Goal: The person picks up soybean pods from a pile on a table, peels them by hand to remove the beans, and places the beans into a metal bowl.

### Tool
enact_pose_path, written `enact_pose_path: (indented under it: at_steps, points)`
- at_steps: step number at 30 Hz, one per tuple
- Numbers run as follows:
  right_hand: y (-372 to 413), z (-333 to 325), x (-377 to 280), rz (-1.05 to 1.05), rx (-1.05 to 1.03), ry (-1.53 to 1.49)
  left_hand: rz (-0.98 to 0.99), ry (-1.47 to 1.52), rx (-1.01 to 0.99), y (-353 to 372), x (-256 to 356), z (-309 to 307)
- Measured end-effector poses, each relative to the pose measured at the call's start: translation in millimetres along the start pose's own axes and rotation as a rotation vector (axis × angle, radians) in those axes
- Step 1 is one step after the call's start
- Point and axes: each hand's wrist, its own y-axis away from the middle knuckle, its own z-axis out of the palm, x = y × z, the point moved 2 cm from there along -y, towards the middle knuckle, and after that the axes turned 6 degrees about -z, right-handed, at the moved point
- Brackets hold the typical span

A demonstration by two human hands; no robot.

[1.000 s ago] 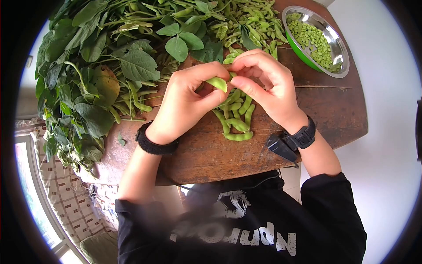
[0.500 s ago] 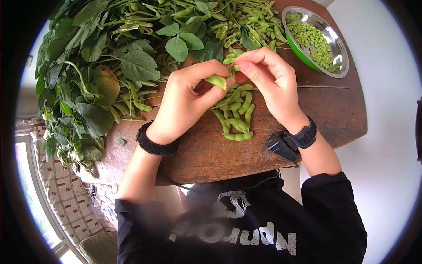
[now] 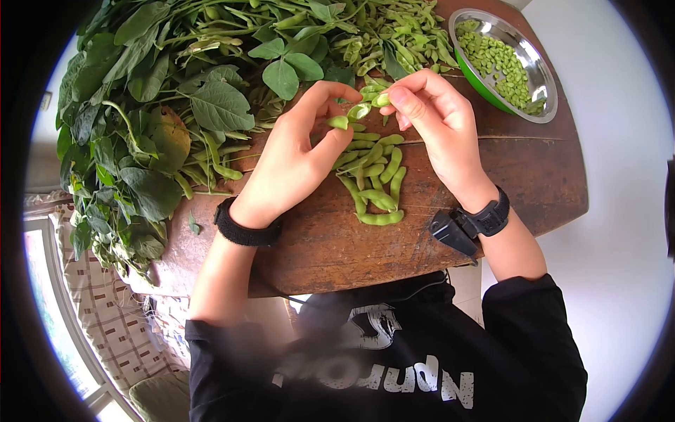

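My left hand (image 3: 302,148) pinches a green pod (image 3: 338,122) between thumb and fingers, with an opened pod piece (image 3: 358,111) beside its fingertips. To the right, my right hand (image 3: 439,126) holds a pale green bean (image 3: 382,100) between thumb and forefinger. The two hands are apart over the table. Several whole pods (image 3: 380,176) lie in a small pile on the wood just below and between them.
Leafy bean plants (image 3: 148,112) cover the table's left and back. More pods (image 3: 415,35) are heaped at the back. A metal bowl with a green outside (image 3: 550,88) holds shelled beans at the back right. The wooden table (image 3: 323,246) has a curved front edge.
My hands have moved slightly apart. The left has shifted left with its pod, and the opened pod piece and the bean at my right fingertips now show more clearly.
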Motion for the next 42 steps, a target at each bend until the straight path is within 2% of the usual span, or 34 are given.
enact_pose_path:
  at_steps: [3,8,15,18,21,23,24,26,30,33,35,36,38,42]
  points:
    - [0.9,1.6,1.8,-0.047,0.028,0.043,0.016,0.007,-0.019,2.1,9.1,-0.4]
    - [3.5,5.0,2.5,-0.069,-0.05,0.186,-0.015,0.067,0.013,1.7,9.1,1.6]
    - [3.2,10.4,3.5,-0.067,-0.054,0.085,0.085,-0.067,0.042,0.3,3.6,0.9]
    - [3.1,11.7,4.2,-0.09,0.03,0.021,0.106,-0.114,0.035,-0.1,3.9,-0.5]
    - [3.2,7.7,5.1,-0.135,0.011,0.189,0.099,-0.161,0.032,0.4,5.5,-2.3]
    - [3.2,6.6,3.1,-0.266,0.018,0.43,0.093,-0.188,0.029,0.4,5.9,-2.4]
    - [2.4,5.6,2.8,-0.267,0.019,0.43,0.105,-0.186,0.031,0.3,5.9,-2.3]
    - [2.0,5.8,-1.7,-0.46,-0.024,0.587,0.117,-0.184,0.033,0.6,5.7,-1.3]
    - [3.7,10.4,-1.8,-0.462,-0.07,0.542,0.104,-0.092,0.06,1.1,3.2,-0.8]
    - [3.2,7.9,6.6,-0.413,-0.102,0.469,0.128,-0.106,0.051,1.5,5.3,-0.9]
    - [3.3,5.4,14.6,-0.243,-0.111,0.274,0.141,-0.125,0.046,1.4,6.7,-0.9]
    - [3.1,5.4,11.2,-0.244,-0.113,0.274,0.141,-0.134,0.045,1.2,6.8,-1.1]
    - [3.2,5.4,6.2,0.028,-0.135,0.071,0.14,-0.142,0.045,1.5,7.2,-1.2]
    - [-1.7,-2.9,8.5,0.174,-0.119,-0.099,0.106,-0.142,0.048,1.2,4.6,0.4]
